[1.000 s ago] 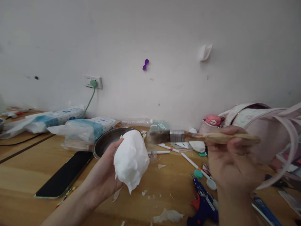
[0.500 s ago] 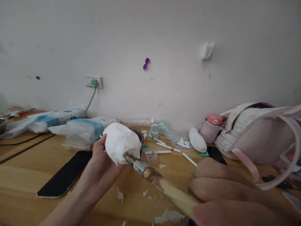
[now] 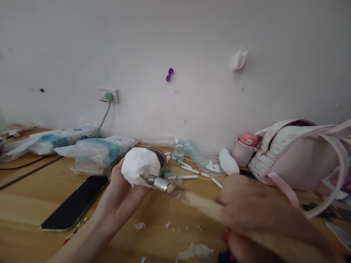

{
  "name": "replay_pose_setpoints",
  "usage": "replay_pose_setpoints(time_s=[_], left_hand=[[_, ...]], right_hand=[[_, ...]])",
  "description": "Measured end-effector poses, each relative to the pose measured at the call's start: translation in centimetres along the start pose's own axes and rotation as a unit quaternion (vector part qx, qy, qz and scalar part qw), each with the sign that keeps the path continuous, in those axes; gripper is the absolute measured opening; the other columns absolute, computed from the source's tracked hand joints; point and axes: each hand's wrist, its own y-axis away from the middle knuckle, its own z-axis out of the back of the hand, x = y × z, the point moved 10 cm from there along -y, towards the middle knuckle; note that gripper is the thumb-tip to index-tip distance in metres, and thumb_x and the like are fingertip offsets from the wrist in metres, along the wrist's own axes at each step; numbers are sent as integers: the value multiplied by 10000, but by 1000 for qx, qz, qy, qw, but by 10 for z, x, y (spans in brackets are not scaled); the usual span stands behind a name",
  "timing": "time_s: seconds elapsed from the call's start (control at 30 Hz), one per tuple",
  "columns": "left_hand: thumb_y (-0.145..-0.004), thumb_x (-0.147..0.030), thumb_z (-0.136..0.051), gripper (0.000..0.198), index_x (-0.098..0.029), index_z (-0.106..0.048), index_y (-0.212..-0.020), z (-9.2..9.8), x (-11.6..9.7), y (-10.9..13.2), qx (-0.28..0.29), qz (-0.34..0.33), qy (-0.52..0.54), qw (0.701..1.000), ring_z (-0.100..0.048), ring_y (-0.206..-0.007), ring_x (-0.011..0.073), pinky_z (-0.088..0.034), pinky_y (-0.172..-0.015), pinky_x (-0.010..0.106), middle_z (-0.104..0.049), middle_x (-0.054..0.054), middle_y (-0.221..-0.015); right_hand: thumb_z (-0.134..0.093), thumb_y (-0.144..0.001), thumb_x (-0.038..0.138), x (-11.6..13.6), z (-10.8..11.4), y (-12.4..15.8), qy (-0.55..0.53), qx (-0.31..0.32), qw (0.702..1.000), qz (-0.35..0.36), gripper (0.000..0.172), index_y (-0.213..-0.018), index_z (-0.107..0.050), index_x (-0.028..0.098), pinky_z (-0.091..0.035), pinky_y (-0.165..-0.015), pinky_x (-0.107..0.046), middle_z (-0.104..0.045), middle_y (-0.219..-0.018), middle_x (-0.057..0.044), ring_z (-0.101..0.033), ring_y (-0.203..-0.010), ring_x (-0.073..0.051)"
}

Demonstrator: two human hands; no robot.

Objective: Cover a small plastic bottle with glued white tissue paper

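Head view: the left hand (image 3: 123,199) supports a rounded white lump (image 3: 140,166) from below, clear of the surface (image 3: 161,233). Its thumb lies along the lump's near left side; the remaining fingers are largely hidden beneath and behind, so their exact spread cannot be told. The right hand (image 3: 257,215), blurred, has its fingers closed around the wooden handle of a brush (image 3: 188,197). The bristle end meets the lump's lower right side.

A metal bowl (image 3: 162,157) sits behind the lump and is partly covered by it. A dark phone (image 3: 74,202) lies left of the left forearm. White sticks (image 3: 194,171) and a white oblong piece (image 3: 229,163) lie right of the bowl. Pale scraps (image 3: 196,251) are scattered nearer the viewer. A pink bag (image 3: 298,157) stands at far right.
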Motion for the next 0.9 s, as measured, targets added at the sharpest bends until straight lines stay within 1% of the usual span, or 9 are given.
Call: replay_pose_setpoints(time_s=[0.07, 0.17, 0.27, 0.4, 0.47, 0.53, 0.63, 0.73, 0.9], left_hand=[[-1007, -250, -255, 415, -135, -620, -1168, -1, -3, 1, 0, -21, -9, 1000, -733, -697, 202, -616, -609, 299, -770, 63, -833], [-1012, -276, -222, 450, -137, -614, -1184, -1, -6, 4, 4, -37, -13, 999, -738, -730, 217, -619, -617, 316, -772, 76, -868], [-1013, -278, -224, 447, -137, -599, -1210, -2, -8, 5, 16, -46, -14, 999, -739, -771, 212, -618, -634, 295, -769, 81, -926], [-1019, -288, -194, 458, -136, -548, -1266, -1, -13, 3, 6, -69, -11, 998, -743, -756, 188, -613, -677, 266, -777, 69, -877], [-1021, -296, -185, 460, -142, -526, -1288, 0, -17, 2, 0, -89, -9, 996, -744, -738, 178, -609, -683, 253, -779, 57, -843], [-1021, -317, -206, 447, -155, -515, -1301, 1, -20, 2, -2, -109, -9, 994, -744, -767, 178, -605, -697, 251, -779, 51, -856], [-1020, -342, -228, 439, -179, -518, -1307, 1, -22, 3, 1, -126, -9, 992, -740, -805, 182, -601, -739, 269, -776, 51, -916], [-1018, -332, -249, 428, -184, -517, -1317, 1, -18, 5, 3, -123, -12, 992, -734, -834, 181, -592, -777, 272, -768, 55, -970], [-1011, -306, -261, 429, -164, -504, -1334, 4, -6, 6, -14, -83, -20, 996, -731, -847, 188, -596, -750, 254, -767, 67, -960]], right_hand=[[-640, -876, 317, -5, 11, -1, 17, -34, 999, 6, 81, -945, -673, 348, -499, -554, -256, -679, -704, 60, -593, -600, -125], [-636, -856, 225, -10, 1, -4, 82, 13, 996, 8, 101, -929, -651, 292, -507, -607, -240, -678, -777, 52, -621, -685, -118], [-629, -856, 228, -9, -12, -1, 68, 35, 997, -4, 108, -949, -627, 283, -523, -662, -226, -696, -813, 62, -644, -738, -111], [-630, -850, 225, -10, 0, 4, 15, -58, 997, -39, 90, -901, -639, 299, -521, -568, -220, -689, -761, 70, -630, -621, -103], [-633, -851, 245, -19, 15, 6, 43, -123, 988, -78, 62, -871, -653, 301, -489, -508, -200, -672, -732, 68, -597, -563, -90], [-647, -839, 259, -28, 24, 5, 91, -154, 978, -106, 32, -830, -664, 284, -447, -469, -183, -648, -693, 60, -556, -531, -77], [-669, -805, 272, -44, 19, -1, 133, -118, 974, -143, 84, -729, -656, 238, -403, -433, -170, -598, -582, 54, -507, -485, -71], [-666, -790, 314, -58, 9, -3, 106, -88, 973, -187, 147, -703, -643, 198, -404, -399, -158, -583, -510, 48, -503, -452, -76], [-708, -763, 300, -67, 14, -1, 24, -142, 967, -210, 162, -694, -642, 169, -448, -416, -144, -605, -495, 45, -528, -431, -65]])
